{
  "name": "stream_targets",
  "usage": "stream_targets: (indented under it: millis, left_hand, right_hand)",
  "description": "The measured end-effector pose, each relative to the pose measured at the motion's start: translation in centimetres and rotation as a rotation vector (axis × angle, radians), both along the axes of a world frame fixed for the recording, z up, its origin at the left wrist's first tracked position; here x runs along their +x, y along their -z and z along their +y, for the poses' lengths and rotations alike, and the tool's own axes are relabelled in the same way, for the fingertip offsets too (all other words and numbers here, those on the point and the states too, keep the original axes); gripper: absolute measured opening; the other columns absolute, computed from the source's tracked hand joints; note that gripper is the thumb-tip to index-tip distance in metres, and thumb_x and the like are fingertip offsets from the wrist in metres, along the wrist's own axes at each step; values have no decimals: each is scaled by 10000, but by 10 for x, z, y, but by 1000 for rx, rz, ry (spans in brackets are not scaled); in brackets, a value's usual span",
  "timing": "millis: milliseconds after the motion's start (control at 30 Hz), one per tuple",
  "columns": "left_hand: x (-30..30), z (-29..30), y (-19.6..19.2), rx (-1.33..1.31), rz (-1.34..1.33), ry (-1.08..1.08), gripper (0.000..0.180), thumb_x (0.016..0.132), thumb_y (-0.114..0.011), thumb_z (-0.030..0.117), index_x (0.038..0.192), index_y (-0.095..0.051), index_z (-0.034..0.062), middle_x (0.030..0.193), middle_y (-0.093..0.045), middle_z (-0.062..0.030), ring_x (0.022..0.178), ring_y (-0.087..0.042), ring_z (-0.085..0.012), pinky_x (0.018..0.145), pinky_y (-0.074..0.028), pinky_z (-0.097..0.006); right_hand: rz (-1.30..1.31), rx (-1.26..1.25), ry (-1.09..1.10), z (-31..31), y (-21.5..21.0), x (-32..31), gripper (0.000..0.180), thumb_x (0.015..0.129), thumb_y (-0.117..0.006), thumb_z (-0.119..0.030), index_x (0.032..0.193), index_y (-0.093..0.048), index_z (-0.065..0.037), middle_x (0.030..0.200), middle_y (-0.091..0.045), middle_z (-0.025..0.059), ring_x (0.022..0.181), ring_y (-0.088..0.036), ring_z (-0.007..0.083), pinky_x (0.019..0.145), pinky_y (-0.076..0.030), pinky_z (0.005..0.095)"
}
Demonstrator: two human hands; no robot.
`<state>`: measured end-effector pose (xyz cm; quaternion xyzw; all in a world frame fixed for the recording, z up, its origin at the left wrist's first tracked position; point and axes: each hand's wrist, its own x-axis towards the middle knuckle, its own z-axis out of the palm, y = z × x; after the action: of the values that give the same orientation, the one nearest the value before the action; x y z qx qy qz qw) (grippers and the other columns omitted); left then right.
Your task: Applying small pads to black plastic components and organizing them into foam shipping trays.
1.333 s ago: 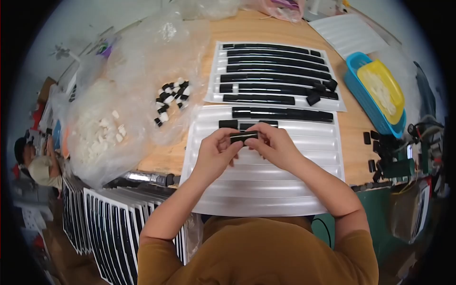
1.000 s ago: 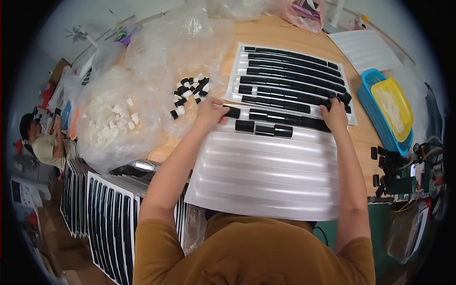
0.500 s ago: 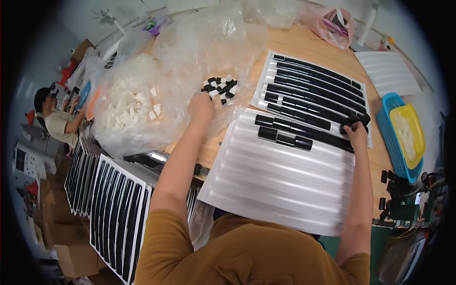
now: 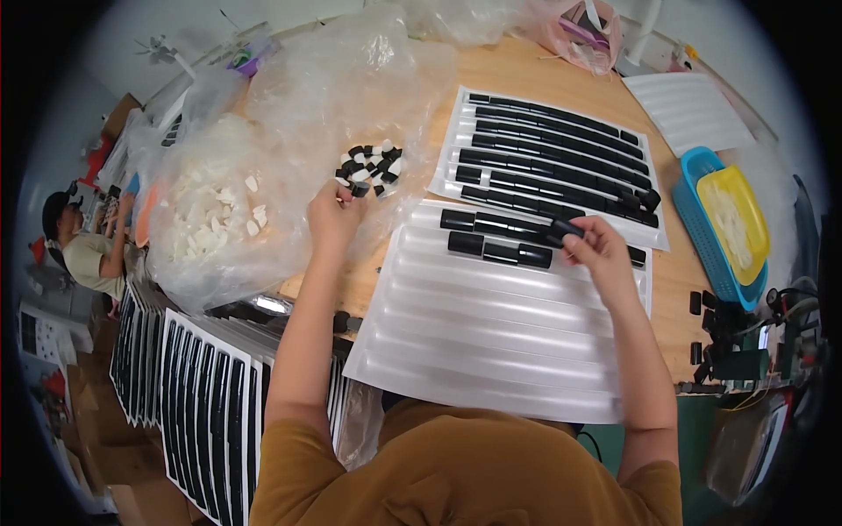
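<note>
My right hand (image 4: 602, 249) pinches a short black cylinder (image 4: 566, 230) above a white ridged tray (image 4: 474, 342). Two rows of glossy black cylinders lie in this tray's far grooves; the nearer row (image 4: 500, 251) is shorter. My left hand (image 4: 333, 213) is closed at the near edge of a small pile of black and white pieces (image 4: 373, 162) on clear plastic. A small black piece (image 4: 360, 189) is at its fingertips. Beyond the tray, a second white tray (image 4: 445, 162) holds several rows of black cylinders.
Loose white pieces (image 4: 210, 215) fill a clear plastic bag (image 4: 180, 276) at the left. A blue basket (image 4: 693, 210) with a yellow tray (image 4: 750, 206) stands right. Filled sheets (image 4: 206, 403) stack lower left. A person (image 4: 88, 241) sits far left; a pink bag (image 4: 583, 39) lies at the back.
My right hand has moved left from the trays' right side, with a black cylinder now plainly in its fingers. The whole view has shifted slightly. My left hand stays by the small pile.
</note>
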<state>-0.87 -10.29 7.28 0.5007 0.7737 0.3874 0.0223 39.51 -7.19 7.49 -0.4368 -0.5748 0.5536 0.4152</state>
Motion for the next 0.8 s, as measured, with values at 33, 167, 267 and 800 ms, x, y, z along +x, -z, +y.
stream_targets:
  millis: [33,167,267,800]
  left_hand:
    - [-6,-2,4,-4,0,-7,175,736,-696,53,708,-527,13,635,-597,-129,612,-647,-247,561,-488,-377]
    - [-49,-1,35,131,-50,-95,146,763,-686,33,796,-545,13,659,-594,-94,526,-623,-190,478,-483,-329]
    - [-43,4,41,75,-188,-46,197,788,-649,-3,975,-602,34,719,-621,-83,475,-605,-173,417,-472,-298]
    - [136,-85,-57,122,-1245,532,542,813,-653,-59,1321,-470,-22,1092,-621,-130,826,-707,-244,722,-599,-281]
  right_hand:
    - [21,-27,-49,-9,-1,-9,232,902,-622,-24,1121,-552,-1,817,-629,48,713,-623,104,621,-515,223]
    - [0,-27,-117,-20,8,-25,226,895,-632,-17,1105,-552,-1,805,-627,35,694,-614,88,621,-511,217]
    - [-8,-32,-119,-21,19,-19,240,889,-656,-32,1105,-556,-3,788,-628,30,684,-608,77,625,-511,218]
    - [210,-163,-304,-72,-29,-43,265,928,-597,-39,1184,-563,16,867,-674,85,726,-612,99,640,-515,244]
